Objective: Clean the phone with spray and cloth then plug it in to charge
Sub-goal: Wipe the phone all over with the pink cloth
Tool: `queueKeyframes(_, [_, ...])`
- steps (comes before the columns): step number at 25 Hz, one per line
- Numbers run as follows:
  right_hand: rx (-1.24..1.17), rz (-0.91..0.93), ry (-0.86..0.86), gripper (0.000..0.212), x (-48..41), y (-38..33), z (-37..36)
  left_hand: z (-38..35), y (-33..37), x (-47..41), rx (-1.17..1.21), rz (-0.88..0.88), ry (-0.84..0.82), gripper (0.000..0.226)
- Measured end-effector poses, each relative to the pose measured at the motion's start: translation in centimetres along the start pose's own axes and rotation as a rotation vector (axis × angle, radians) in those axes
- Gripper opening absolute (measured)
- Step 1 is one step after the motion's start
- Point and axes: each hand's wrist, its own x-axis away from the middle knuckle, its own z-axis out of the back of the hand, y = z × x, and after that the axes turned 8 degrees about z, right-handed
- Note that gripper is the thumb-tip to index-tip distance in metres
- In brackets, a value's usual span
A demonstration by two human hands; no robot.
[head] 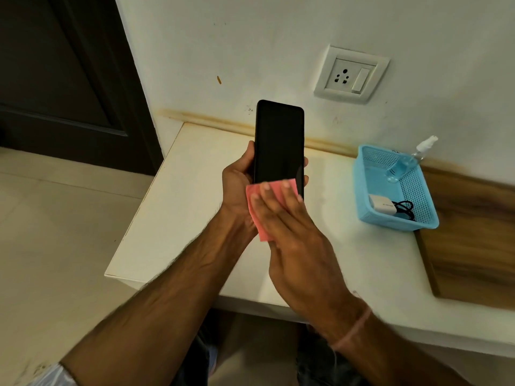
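Head view: a dark door (64, 79) stood at far left, beside a white wall. The left hand (237, 179) held the phone (278, 143) upright above the white worktop (172, 218), its fingers (306, 162) wrapped around the lower edges and the dark screen facing the camera. The right hand (289, 227) lay flat over the phone's lower end, fingers (281, 199) extended and pressing a pink cloth (257, 215) against the screen. A socket (351, 75) was set in the wall above and to the right. Farther right, a blue basket (365, 185) rested on the worktop, holding a leaning spray (412, 160), a white charger (381, 208) and a black cable (404, 207).
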Motion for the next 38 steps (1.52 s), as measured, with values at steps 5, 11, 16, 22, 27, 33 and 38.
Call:
queueKeyframes(5, [0.015, 0.05, 0.023, 0.05, 0.5, 1.3, 0.6, -0.8, -0.1, -0.1, 0.07, -0.041, 0.038, 0.071])
queueKeyframes(11, [0.063, -0.136, 0.089, 0.056, -7.5, 4.7, 2.8, -0.1, -0.3, -0.8, 0.13, -0.144, 0.052, 0.044])
queueKeyframes(16, [0.119, -0.198, 0.128, 0.052, -12.5, 5.7, 3.0, -0.1, -0.5, -0.8, 0.088, -0.174, 0.09, 0.041])
queueKeyframes(22, [0.053, -0.103, 0.058, 0.06, -7.9, 3.3, 2.2, -0.3, -0.4, -0.6, 0.148, -0.12, 0.011, 0.049])
queueKeyframes(27, [-0.009, -0.041, 0.003, 0.056, -4.1, 1.8, 1.6, -0.5, -0.4, -0.1, 0.119, -0.035, 0.002, 0.072])
queueKeyframes(33, [0.007, 0.005, 0.074, 0.056, -1.6, 1.4, 0.2, -0.9, -0.1, 0.2, 0.017, -0.005, 0.06, 0.077])
queueKeyframes(38, [-0.01, 0.022, 0.101, 0.055, -0.2, 1.2, -0.4, -1.1, -0.2, 0.3, 0.014, -0.027, 0.094, 0.075])
